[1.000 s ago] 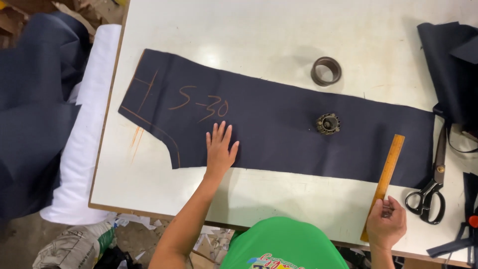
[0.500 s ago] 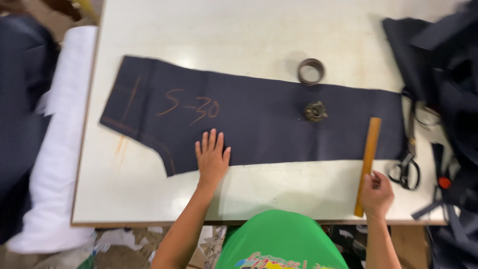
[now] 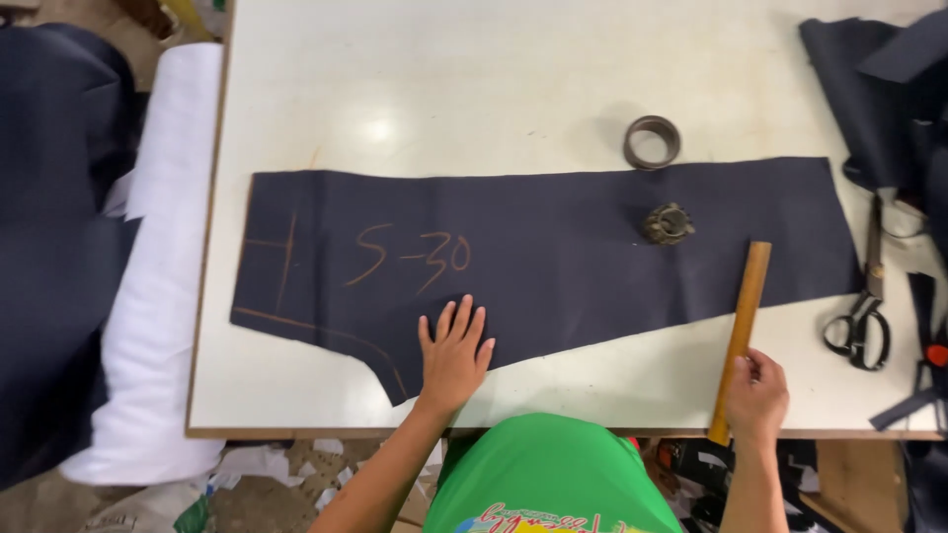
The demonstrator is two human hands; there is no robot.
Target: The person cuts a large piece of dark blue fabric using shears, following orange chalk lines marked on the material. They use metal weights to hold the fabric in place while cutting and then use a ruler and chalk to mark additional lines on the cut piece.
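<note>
currently my left hand [image 3: 453, 353] lies flat, palm down and fingers spread apart, on the lower edge of the long dark navy cut fabric panel [image 3: 553, 247]. nothing is gripped; the palm only presses the cloth against the white worktable [image 3: 444, 89]. the panel runs left to right across the table in front of me, most of it above and to both sides of this hand, with orange chalk marks on it up and to the left of my fingertips.

my right hand [image 3: 757, 395] is closed around the near end of the flat wooden ruler [image 3: 742, 331], close to the table's front edge. the ruler stands nearly upright in the view, tilted slightly; its far end overlaps the lower right part of the panel, its near end reaches the table edge.

a small dark metal gear-shaped weight [image 3: 669, 223] sits on the cloth just above and left of the ruler tip. a grey ring-shaped object [image 3: 652, 141] rests on the bare table, touching or just beside the panel's upper edge. black-handled scissors [image 3: 865, 306] lie to the right of the panel, well apart from my right hand. more dark fabric [image 3: 879, 89] is heaped at the right corner.
</note>
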